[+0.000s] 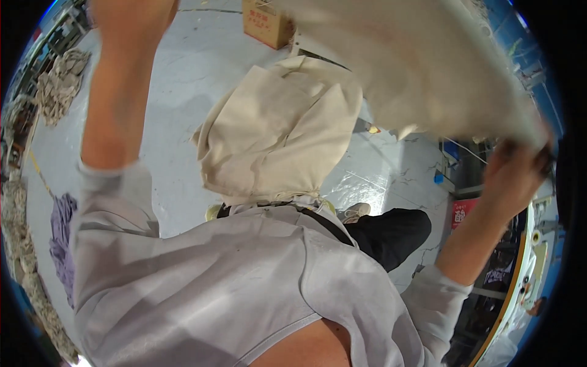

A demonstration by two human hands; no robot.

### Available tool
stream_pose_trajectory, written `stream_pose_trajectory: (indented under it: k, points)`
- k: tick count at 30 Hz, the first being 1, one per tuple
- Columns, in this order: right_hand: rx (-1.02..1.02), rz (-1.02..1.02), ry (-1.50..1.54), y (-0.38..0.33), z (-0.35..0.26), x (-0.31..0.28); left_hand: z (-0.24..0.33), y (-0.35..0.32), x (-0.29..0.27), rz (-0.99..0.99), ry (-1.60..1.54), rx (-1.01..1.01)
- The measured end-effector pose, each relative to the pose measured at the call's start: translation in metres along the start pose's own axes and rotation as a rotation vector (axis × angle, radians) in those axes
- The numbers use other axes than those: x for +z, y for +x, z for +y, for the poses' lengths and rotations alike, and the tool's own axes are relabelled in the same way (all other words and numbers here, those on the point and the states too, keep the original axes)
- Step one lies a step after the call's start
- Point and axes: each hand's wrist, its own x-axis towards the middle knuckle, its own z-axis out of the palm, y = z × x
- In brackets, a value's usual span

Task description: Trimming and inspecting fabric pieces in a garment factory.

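Observation:
My right hand (510, 177) is raised at the right, its fingers closed on the lower right corner of a beige cloth (422, 73). That cloth spreads across the upper right and is smeared by motion. Something dark shows at my right fingertips, too blurred to name. At the top left, my left hand (131, 15) is lifted and cut off by the picture's edge, so its fingers are hidden. Another beige fabric piece (281, 128), creased and bunched, lies in front of my waist over my lap.
A cardboard box (268, 24) stands on the grey floor (183, 61) ahead. Heaped patterned cloth (61, 85) and purple cloth (63, 238) lie at the left. A table edge (516, 281) curves along the right, near a red box (465, 212).

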Motion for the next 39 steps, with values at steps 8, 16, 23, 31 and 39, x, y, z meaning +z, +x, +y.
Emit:
stream_pose_trajectory:
  k: [8,16,23,31,39]
  points:
    - [0.418,-0.939,0.086,-0.213,0.054,0.05,-0.083,-0.284,-0.056,-0.21,0.036,-0.786]
    - [0.573,-1.059,0.158,-0.223,0.072,0.056,-0.024,-0.202,0.016,-0.461,0.477,-0.106]
    - [0.595,-0.811,0.164,-0.213,0.101,0.016,-0.045,-0.24,0.063,-0.992,0.407,-0.223]
    - [0.791,-0.169,-0.545,-0.17,0.267,-0.1,-0.032,-0.208,0.14,-1.036,0.223,-0.005]
    - [0.708,0.033,-1.084,-0.117,0.407,-0.106,-0.054,-0.24,0.174,-1.09,0.298,0.04]
